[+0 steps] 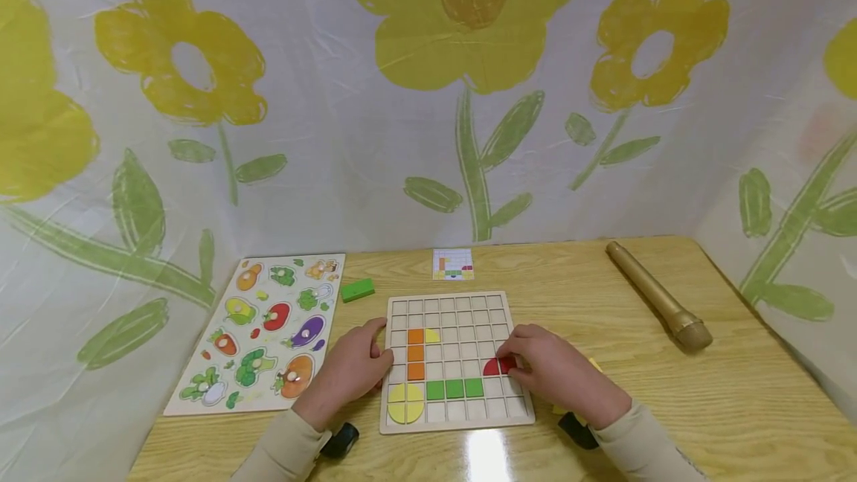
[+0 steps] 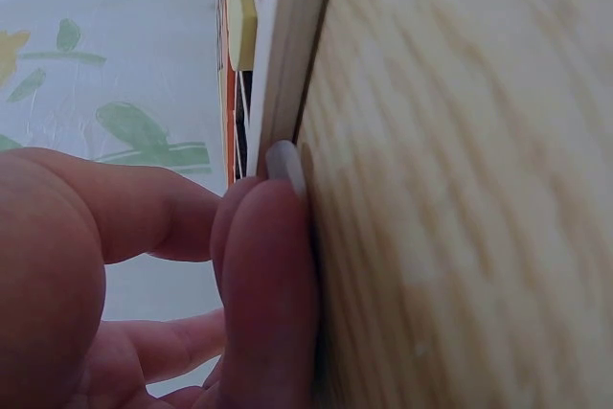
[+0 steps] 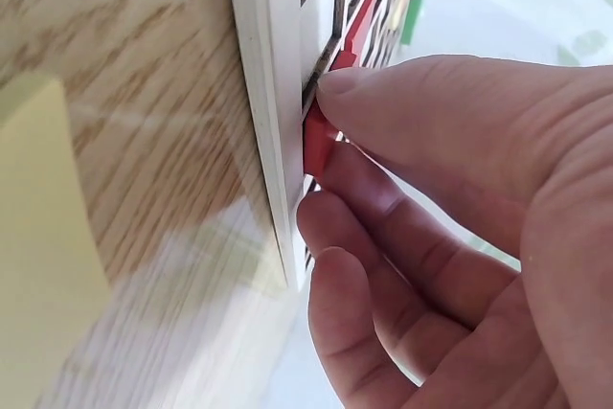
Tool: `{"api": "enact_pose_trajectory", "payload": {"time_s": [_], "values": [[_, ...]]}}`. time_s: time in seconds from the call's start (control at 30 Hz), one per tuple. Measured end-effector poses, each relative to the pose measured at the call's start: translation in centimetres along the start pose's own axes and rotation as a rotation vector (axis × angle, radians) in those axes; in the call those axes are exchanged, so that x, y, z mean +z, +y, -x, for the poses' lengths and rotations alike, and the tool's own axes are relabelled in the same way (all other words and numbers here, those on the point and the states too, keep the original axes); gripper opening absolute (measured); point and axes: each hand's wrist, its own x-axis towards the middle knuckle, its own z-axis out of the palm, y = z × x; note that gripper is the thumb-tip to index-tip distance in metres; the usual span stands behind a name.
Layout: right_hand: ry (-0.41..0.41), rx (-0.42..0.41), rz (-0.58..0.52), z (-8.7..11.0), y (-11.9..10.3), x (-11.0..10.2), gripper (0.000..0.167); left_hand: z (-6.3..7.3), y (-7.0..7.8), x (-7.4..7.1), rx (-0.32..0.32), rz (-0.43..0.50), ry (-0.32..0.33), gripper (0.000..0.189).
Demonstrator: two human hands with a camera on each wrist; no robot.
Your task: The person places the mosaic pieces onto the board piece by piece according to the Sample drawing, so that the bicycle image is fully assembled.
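Observation:
A wooden grid board (image 1: 455,426) lies flat on the table between both hands. My left hand (image 1: 351,367) holds its left edge, with the thumb tip (image 2: 273,227) right against the side. At the right side of the board my right hand (image 1: 552,367) pinches a red quarter-circle tile (image 3: 321,146) between thumb and fingers, low over the cells. Another red quarter-circle tile (image 1: 492,367) sits directly left of it. Orange square tiles (image 1: 416,353) form a column, green squares (image 1: 454,389) form a row, and yellow quarter-circles (image 1: 406,403) make a circle at lower left. A single yellow quarter-circle (image 1: 432,335) lies beside the top orange tile.
A small pattern card (image 1: 452,264) lies behind the board. To the left are a green block (image 1: 358,290) and a vegetable puzzle board (image 1: 251,341). A gold microphone (image 1: 659,296) rests at the right. Yellow pieces (image 3: 48,237) lie near my right wrist.

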Motion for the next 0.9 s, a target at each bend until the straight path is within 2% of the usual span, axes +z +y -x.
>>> {"api": "enact_pose_trajectory", "payload": {"time_s": [0.23, 0.9], "values": [[-0.01, 0.01, 0.001, 0.04, -0.06, 0.08, 0.02, -0.01, -0.05, -0.01, 0.007, -0.018, 0.005, 0.064], [-0.007, 0.012, -0.01, 0.0, -0.06, -0.16, 0.018, 0.09, 0.28, -0.18, -0.008, 0.011, -0.016, 0.065]]}}
